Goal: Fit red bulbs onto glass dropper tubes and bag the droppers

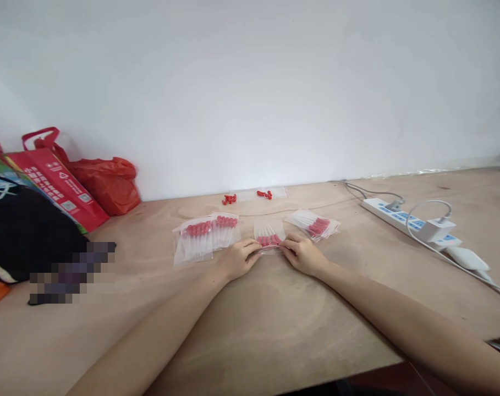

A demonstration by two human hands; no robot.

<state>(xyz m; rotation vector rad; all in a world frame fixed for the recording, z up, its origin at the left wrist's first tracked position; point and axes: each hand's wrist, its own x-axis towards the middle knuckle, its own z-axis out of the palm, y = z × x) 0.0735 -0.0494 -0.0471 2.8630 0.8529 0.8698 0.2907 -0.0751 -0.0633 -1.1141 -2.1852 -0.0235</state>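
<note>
Between my hands lies a clear zip bag of white sticks with red tips, its red-lined mouth toward me. My left hand pinches the left end of that mouth. At the right end, the fingers of my right hand are closed on the same edge. Left of it rest filled bags of the same white sticks, overlapping, red ends pointing away. Another filled bag sits to the right, its red ends nearer me. My fingers partly hide the edge they hold.
Small loose red pieces and another red cluster lie near the wall, with clear plastic between. A white power strip with a plugged charger and cables stands right. Red bags and a black bag crowd the left.
</note>
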